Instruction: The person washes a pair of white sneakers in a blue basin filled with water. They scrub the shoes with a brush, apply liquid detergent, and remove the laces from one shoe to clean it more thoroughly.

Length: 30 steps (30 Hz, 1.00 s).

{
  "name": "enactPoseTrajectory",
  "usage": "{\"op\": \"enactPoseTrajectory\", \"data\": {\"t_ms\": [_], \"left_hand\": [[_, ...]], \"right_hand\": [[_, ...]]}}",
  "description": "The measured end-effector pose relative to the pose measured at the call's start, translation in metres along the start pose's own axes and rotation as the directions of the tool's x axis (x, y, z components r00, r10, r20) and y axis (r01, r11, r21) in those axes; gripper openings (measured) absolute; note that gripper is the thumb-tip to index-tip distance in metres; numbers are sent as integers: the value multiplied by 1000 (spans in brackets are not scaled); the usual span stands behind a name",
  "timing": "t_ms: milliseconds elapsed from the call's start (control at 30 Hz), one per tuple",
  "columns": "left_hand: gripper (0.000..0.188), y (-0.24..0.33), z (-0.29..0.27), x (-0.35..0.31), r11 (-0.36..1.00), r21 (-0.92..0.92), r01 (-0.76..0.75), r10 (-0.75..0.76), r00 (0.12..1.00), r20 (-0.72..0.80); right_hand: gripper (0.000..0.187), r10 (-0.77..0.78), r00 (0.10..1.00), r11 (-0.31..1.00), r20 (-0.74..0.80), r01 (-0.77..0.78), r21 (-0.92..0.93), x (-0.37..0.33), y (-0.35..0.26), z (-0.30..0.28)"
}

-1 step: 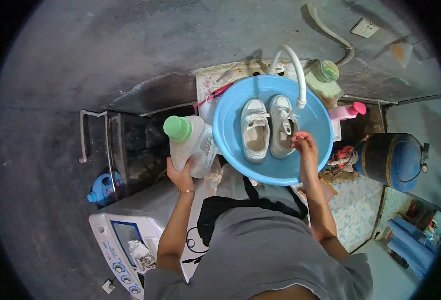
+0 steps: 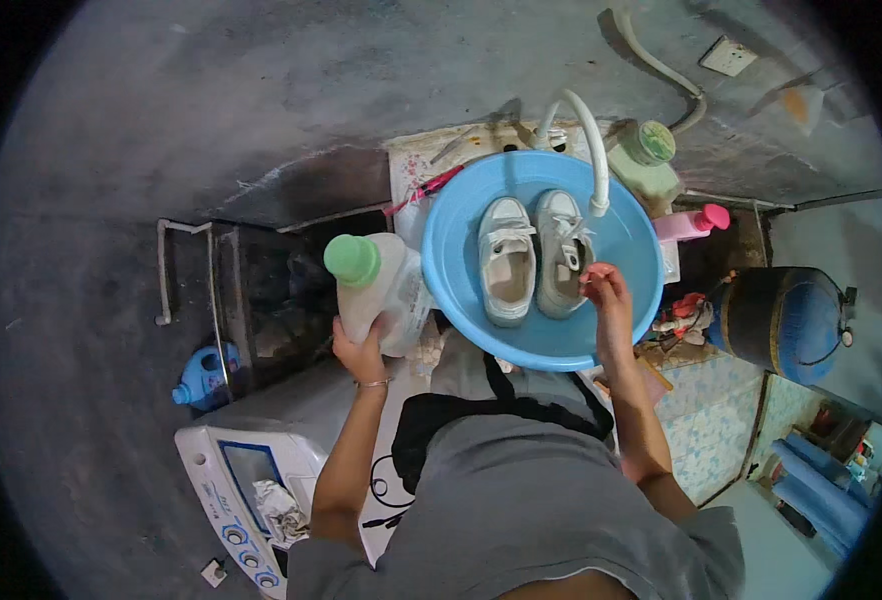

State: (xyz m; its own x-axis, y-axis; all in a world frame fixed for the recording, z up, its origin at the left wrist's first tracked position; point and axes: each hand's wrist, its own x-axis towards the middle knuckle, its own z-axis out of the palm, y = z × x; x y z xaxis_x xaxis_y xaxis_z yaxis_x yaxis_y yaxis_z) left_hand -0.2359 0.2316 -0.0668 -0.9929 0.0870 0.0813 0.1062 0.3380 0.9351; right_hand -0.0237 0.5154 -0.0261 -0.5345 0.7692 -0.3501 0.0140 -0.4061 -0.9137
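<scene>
A pair of white lace-up shoes, the left shoe and the right shoe, lies side by side in a light blue basin, toes pointing away from me. My left hand is closed around a large whitish translucent bottle with a green cap, held just left of the basin. Over the basin's right side, my right hand has its fingers curled in beside the right shoe. Whether those fingertips pinch anything is too small to make out.
A white curved tap arches over the basin's far side. Behind it stand a green-lidded jar and a pink-topped bottle. A washing machine is at lower left, near a blue bottle. A dark blue barrel stands at right.
</scene>
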Motion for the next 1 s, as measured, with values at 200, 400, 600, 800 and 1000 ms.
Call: {"op": "enactPoseTrajectory", "data": {"t_ms": [200,400,600,800,1000], "left_hand": [[24,18,3,-36,842,-111,527,-446,797,407],[26,24,7,-28,772,-28,634,-335,445,830],[33,17,8,-11,862,60,503,-213,253,944],[32,16,7,-4,872,99,480,-198,161,967],[29,3,7,1,866,131,482,-190,77,979]], "right_hand": [[15,53,993,991,107,-40,-126,7,-1,-8],[17,-39,976,829,213,150,-539,24,20,-21],[24,-27,966,359,256,248,-900,28,19,-28],[31,154,956,207,249,215,-954,44,6,-40],[33,8,968,190,251,245,-951,47,4,-55]]}}
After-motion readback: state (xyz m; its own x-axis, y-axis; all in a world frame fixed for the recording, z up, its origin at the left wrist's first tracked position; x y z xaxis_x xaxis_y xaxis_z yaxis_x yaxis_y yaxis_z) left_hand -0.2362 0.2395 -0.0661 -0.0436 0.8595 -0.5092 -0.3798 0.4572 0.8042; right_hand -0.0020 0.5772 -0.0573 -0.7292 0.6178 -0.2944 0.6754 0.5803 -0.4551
